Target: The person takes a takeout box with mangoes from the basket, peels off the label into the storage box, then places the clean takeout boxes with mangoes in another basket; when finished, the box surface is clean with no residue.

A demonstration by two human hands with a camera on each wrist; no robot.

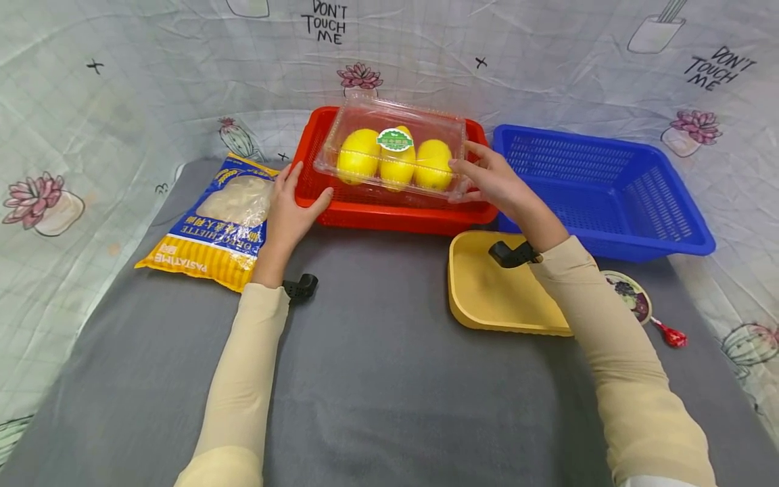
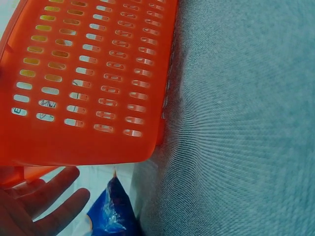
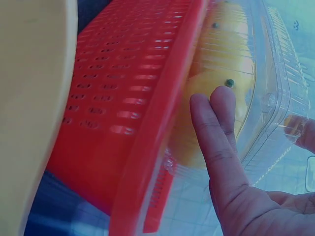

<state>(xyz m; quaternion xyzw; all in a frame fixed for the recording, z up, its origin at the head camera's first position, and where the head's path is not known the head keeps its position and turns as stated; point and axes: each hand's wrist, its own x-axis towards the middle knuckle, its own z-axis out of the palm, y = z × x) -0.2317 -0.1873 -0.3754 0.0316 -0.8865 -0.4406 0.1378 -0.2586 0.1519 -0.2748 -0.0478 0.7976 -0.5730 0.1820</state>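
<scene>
A clear plastic box of lemons (image 1: 397, 145) with a green and white label sits tilted over the red basket (image 1: 389, 215), overlapping its opening. My right hand (image 1: 496, 179) grips the box's right end; in the right wrist view, two fingers lie along one side and the thumb shows at the other. At the basket's left end is my left hand (image 1: 293, 206), its fingers spread by the rim and the thumb close to the front edge. From the left wrist, straight fingers (image 2: 54, 196) show beside the basket's end wall, with the thumb out of sight.
A blue and yellow pasta bag (image 1: 213, 220) lies left of the red basket. Right of it stands a blue basket (image 1: 608, 247), with a yellow tray (image 1: 481, 284) in front. A round lid-like item (image 1: 633, 294) and a red-wrapped lollipop (image 1: 672, 335) lie beyond my right forearm.
</scene>
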